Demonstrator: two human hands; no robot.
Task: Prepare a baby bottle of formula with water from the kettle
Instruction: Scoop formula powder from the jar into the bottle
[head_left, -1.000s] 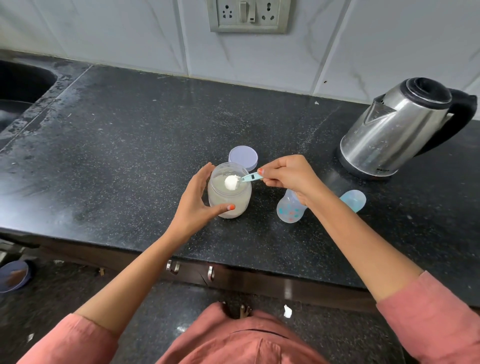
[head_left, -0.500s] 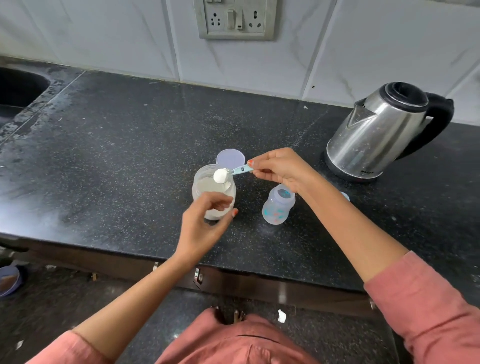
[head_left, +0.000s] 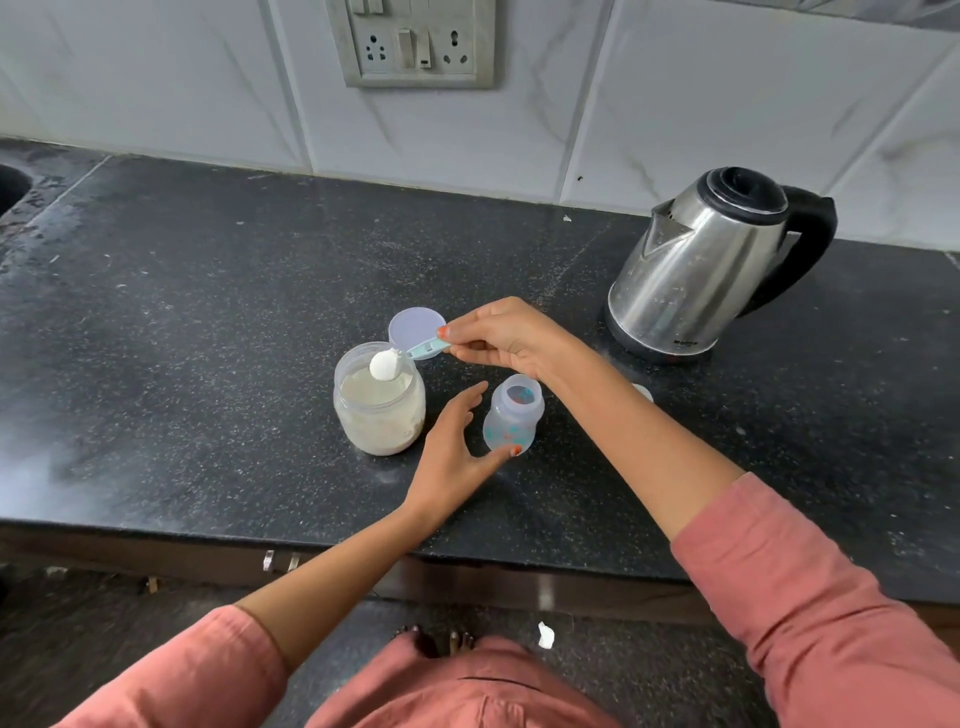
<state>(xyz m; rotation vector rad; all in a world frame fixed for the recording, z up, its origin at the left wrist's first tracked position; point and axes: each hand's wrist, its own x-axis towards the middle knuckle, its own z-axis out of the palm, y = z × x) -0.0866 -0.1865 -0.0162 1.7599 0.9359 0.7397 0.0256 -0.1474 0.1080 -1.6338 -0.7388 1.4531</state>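
Observation:
An open clear jar (head_left: 379, 415) of pale formula powder stands on the black counter (head_left: 208, 322). Over its mouth my right hand (head_left: 506, 340) pinches a small teal scoop (head_left: 402, 358) heaped with white powder. To the jar's right stands an open, empty baby bottle (head_left: 514, 421) with coloured prints. My left hand (head_left: 457, 452) is spread beside the bottle, thumb tip touching its base, fingers straight and apart from it. A steel kettle (head_left: 701, 270) with a black handle sits at the back right.
The jar's lilac lid (head_left: 415, 327) lies flat just behind the jar. A pale bottle part (head_left: 643, 392) peeks out behind my right forearm. A switch and socket plate (head_left: 415, 41) is on the tiled wall. The sink edge (head_left: 10, 192) shows at far left.
My left hand has let go of the jar and moved right to the baby bottle. The scoop has lifted out of the jar and hovers over its mouth.

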